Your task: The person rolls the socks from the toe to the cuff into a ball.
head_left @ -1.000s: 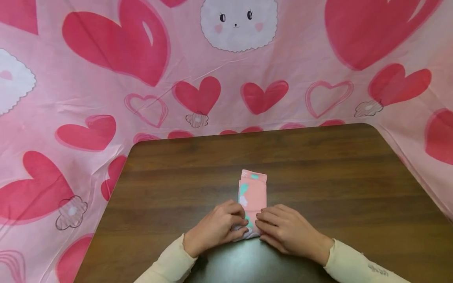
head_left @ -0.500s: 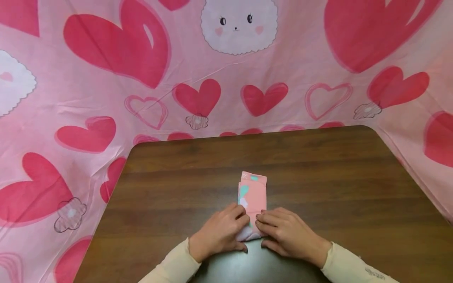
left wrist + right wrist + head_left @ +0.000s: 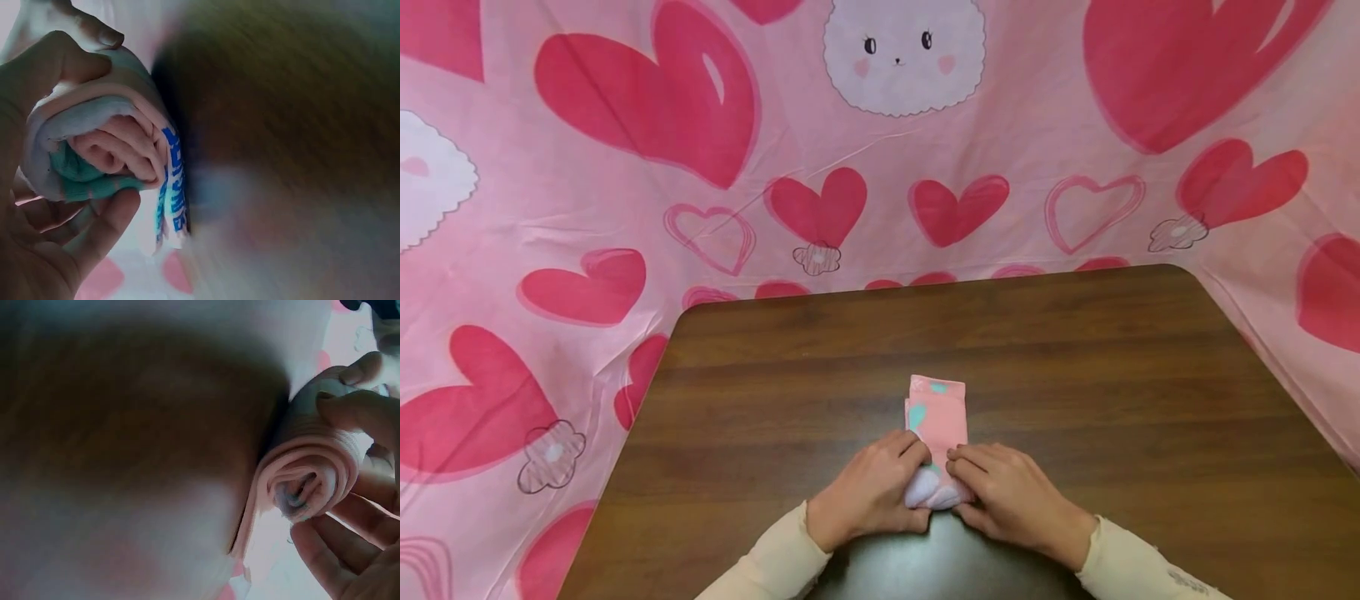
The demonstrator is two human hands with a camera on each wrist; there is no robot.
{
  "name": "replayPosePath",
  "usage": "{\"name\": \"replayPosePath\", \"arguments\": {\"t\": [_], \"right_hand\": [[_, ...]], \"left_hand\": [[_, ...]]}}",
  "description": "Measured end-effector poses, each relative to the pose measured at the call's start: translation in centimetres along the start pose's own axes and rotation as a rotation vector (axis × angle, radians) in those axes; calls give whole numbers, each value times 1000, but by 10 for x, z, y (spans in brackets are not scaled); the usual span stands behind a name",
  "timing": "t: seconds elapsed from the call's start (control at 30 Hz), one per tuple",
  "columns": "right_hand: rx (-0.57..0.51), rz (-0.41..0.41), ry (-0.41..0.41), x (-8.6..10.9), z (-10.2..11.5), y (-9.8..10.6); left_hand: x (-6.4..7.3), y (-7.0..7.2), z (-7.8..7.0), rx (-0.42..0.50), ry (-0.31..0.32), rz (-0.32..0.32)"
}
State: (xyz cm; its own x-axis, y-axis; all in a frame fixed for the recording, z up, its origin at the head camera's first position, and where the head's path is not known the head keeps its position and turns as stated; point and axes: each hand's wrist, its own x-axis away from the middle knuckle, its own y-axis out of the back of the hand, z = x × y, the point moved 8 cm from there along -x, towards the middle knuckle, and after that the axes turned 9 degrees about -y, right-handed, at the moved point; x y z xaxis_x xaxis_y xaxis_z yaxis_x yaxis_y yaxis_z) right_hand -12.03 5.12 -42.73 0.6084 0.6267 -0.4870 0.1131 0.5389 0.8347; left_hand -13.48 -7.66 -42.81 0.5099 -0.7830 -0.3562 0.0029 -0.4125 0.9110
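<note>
- The pink cloth (image 3: 946,421) lay on the tabletop (image 3: 775,375), its near end rolled.
- My left hand (image 3: 874,487) and right hand (image 3: 1021,497) had fingers curled round that end, left and right.

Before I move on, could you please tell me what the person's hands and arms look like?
The left hand and right hand are bare, with no gloves. The left sleeve and right sleeve are cream and reach the wrists; the right one carries a small grey marking, too blurred to read.
</note>
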Motion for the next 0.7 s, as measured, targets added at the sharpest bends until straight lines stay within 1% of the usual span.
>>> {"name": "replayPosePath", "arguments": {"t": [0.1, 0.27, 0.37, 0.43, 0.53, 0.6, 0.67, 0.7], "right_hand": [[-93, 26, -83, 0, -7, 2], [-292, 108, -219, -2, -19, 2], [-413, 175, -281, -4, -27, -1], [-476, 223, -318, -6, -32, -4], [-506, 272, -360, -8, -38, -7], [-495, 278, -366, -10, -39, -7], [-469, 268, -366, -12, -40, -7], [-457, 261, -367, -13, -41, -7]], "left_hand": [[2, 1, 6, 137, 58, -22], [4, -1, 19, 389, 206, -12], [5, -3, 28, 497, 281, -6], [6, -5, 34, 559, 319, 6], [8, -10, 42, 665, 379, 36], [10, -15, 48, 731, 428, 55], [11, -17, 52, 757, 459, 55], [11, -17, 53, 746, 469, 49]]}}
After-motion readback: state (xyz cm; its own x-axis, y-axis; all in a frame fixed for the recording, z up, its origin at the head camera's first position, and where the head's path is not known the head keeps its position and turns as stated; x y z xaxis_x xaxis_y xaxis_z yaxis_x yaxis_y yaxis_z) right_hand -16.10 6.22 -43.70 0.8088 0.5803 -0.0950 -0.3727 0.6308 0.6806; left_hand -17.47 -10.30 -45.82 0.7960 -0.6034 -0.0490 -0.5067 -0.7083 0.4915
